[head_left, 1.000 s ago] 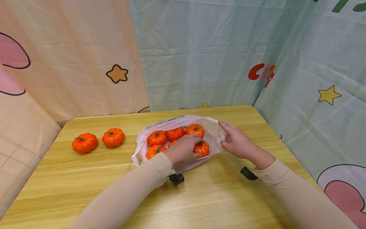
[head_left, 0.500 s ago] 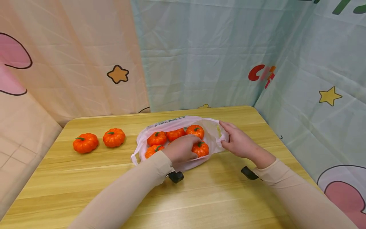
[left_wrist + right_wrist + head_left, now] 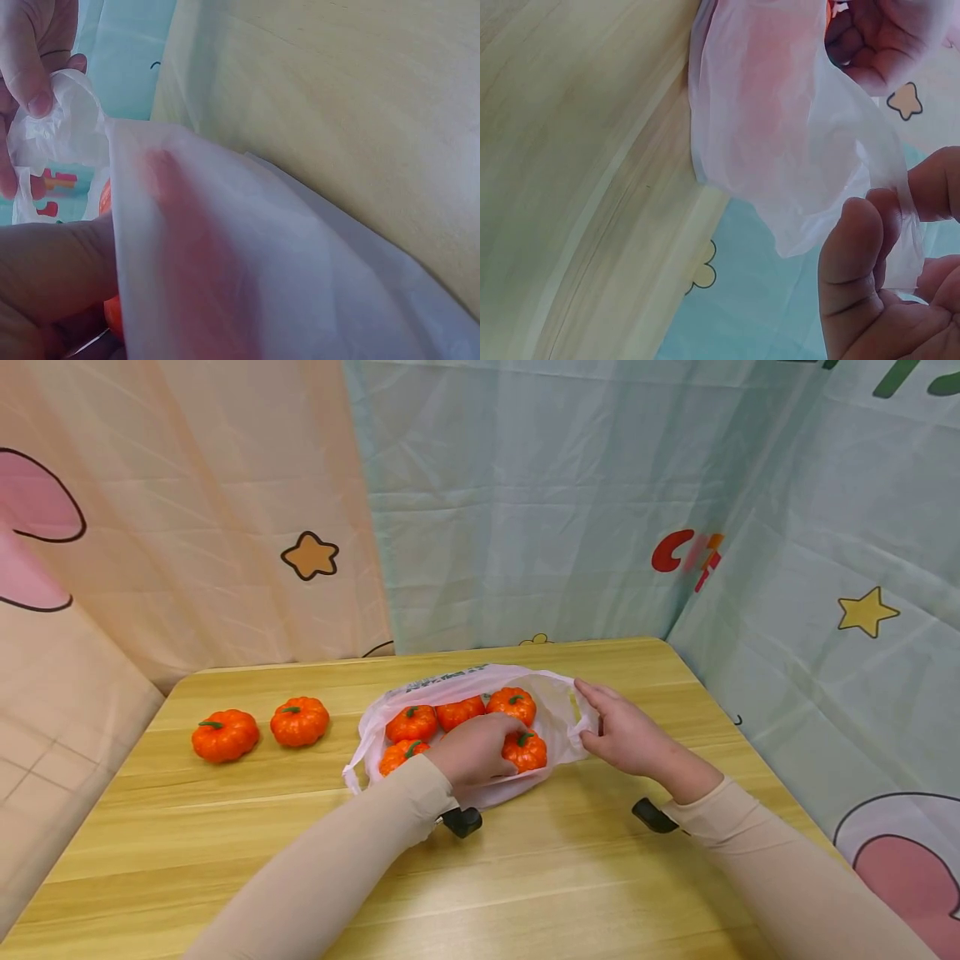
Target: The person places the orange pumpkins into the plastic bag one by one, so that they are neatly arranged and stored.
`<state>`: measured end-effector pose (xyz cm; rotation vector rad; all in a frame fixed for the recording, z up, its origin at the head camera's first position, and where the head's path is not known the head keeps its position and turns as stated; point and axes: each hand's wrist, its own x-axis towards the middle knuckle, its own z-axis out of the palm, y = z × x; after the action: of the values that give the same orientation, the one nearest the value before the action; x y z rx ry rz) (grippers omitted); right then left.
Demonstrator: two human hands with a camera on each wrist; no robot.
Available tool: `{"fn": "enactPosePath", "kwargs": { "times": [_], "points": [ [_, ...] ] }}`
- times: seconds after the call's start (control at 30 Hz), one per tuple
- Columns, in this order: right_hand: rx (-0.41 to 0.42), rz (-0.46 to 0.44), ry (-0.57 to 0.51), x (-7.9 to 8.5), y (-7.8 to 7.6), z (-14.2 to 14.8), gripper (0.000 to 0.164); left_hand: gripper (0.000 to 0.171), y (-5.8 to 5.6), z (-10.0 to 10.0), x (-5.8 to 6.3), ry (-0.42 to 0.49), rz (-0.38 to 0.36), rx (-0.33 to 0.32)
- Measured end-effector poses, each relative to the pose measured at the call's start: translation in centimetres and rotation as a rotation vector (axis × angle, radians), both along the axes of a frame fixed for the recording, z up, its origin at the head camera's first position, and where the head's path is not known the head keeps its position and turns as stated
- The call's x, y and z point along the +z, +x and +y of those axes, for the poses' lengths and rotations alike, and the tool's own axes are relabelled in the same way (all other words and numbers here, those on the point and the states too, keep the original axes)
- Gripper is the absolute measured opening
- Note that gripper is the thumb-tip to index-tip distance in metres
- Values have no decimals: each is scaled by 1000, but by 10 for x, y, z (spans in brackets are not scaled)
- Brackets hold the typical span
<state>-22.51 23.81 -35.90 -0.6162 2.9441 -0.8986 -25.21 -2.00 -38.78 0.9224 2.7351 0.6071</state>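
Observation:
A white, thin plastic bag [image 3: 558,702] lies with its mouth open on the wooden table, several small orange pumpkins with green stems inside. My left hand [image 3: 480,750] reaches over the near rim and grips the pumpkin [image 3: 527,752] at the bag's right front; its fingertips are partly hidden. Around it in the bag show a pumpkin [image 3: 512,706] at the back right, others [image 3: 412,724] on the left and anything under the hand is covered. My right hand [image 3: 626,731] pinches the bag's right handle, clearly seen between thumb and fingers [image 3: 855,247] in the right wrist view.
Two more pumpkins, one at the far left [image 3: 226,736] and one nearer the bag [image 3: 299,722], sit on the table [image 3: 525,885]. Printed curtains [image 3: 525,510] stand behind and to the sides. The bag's left handle [image 3: 352,774] hangs loose.
The left hand and the pumpkin it grips have shifted slightly left within the bag, and the front left pumpkin has shifted left a little. The right hand keeps its place on the handle.

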Motion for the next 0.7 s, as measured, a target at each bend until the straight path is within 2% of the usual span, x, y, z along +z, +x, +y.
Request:
{"fn": "enactPosePath", "kwargs": {
  "times": [0.7],
  "points": [
    [25, 12, 2, -5, 2, -1, 74, 49, 1, 0, 1, -2, -4, -5]
  ]
}}
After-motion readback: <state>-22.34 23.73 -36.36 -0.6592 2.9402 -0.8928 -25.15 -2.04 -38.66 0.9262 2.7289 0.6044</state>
